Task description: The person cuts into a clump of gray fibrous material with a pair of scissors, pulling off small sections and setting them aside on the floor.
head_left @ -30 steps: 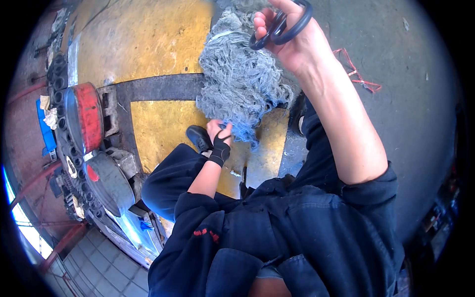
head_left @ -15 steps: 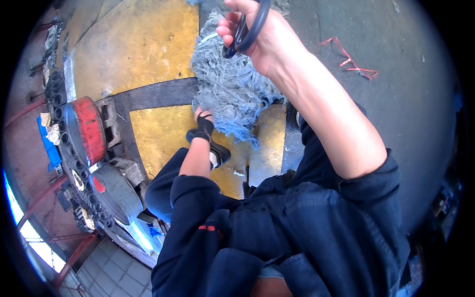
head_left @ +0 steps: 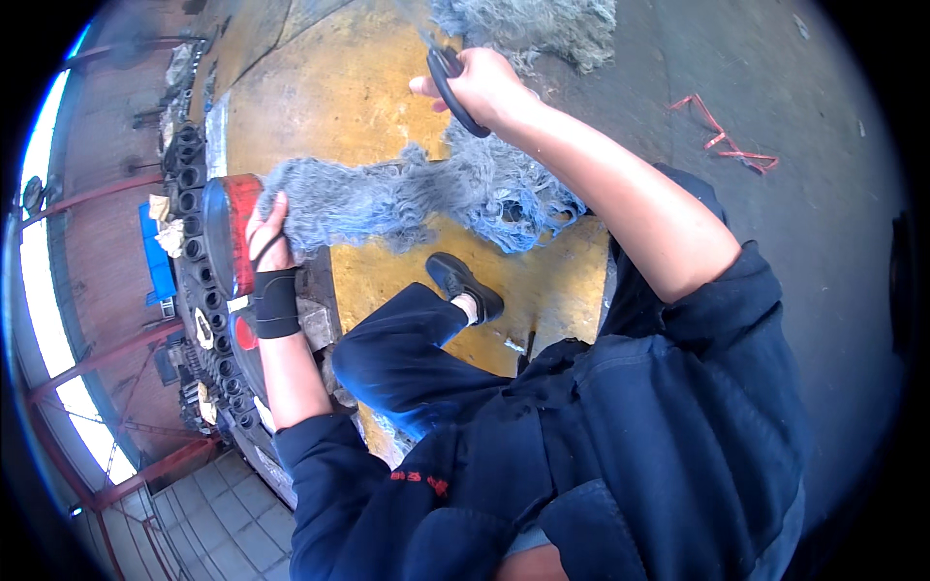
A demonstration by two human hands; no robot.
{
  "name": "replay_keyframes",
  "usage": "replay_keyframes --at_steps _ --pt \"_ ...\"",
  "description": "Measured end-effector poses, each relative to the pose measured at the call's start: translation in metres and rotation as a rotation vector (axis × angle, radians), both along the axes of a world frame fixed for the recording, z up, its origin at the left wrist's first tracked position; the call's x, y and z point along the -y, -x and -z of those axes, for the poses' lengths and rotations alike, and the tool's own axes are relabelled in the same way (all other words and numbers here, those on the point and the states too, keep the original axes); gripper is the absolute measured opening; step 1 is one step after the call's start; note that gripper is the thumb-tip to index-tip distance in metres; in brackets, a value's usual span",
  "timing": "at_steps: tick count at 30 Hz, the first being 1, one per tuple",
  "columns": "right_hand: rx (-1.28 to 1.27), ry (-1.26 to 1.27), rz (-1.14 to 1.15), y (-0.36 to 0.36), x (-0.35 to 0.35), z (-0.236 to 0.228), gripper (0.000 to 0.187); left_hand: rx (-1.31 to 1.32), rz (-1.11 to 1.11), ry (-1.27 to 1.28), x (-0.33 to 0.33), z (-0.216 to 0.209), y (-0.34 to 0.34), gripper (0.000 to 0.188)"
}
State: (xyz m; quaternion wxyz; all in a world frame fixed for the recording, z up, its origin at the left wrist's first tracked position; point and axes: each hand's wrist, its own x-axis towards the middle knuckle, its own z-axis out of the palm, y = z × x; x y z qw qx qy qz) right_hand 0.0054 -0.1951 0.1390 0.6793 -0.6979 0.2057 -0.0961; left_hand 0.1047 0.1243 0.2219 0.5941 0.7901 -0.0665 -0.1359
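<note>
My left hand (head_left: 270, 240), with a black wrap around its wrist, is closed on the end of a tangled bundle of grey-blue yarn (head_left: 363, 201). The bundle stretches sideways from it to a frayed, bluer heap (head_left: 523, 198) in the middle. Above that heap my right hand (head_left: 489, 89) grips scissors (head_left: 453, 95) by their black loop handles. The blades are blurred and hard to make out. Beyond the scissors a second heap of grey yarn (head_left: 542, 24) lies on the floor.
A red round drum (head_left: 232, 232) stands just left of my left hand, beside a rack with many dark round openings (head_left: 194, 247). Concrete blocks (head_left: 315, 324) sit below. My shoe (head_left: 465, 286) rests on the yellow floor plate (head_left: 387, 281). Red strapping (head_left: 722, 136) lies at the right.
My left hand has swung left and up, drawing a length of yarn out of the heap. My right hand with the scissors has come lower and slightly left in the picture.
</note>
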Motion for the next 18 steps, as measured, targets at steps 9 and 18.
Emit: replay_keyframes --at_steps 9,18 --pt "0.081 -0.012 -0.322 -0.004 -0.046 -0.004 0.037 -0.118 0.045 0.298 0.024 -0.108 0.03 0.035" --pt "0.319 -0.143 -0.41 0.01 -0.08 -0.022 0.071 -0.227 -0.054 0.374 0.052 -0.066 0.054 0.027"
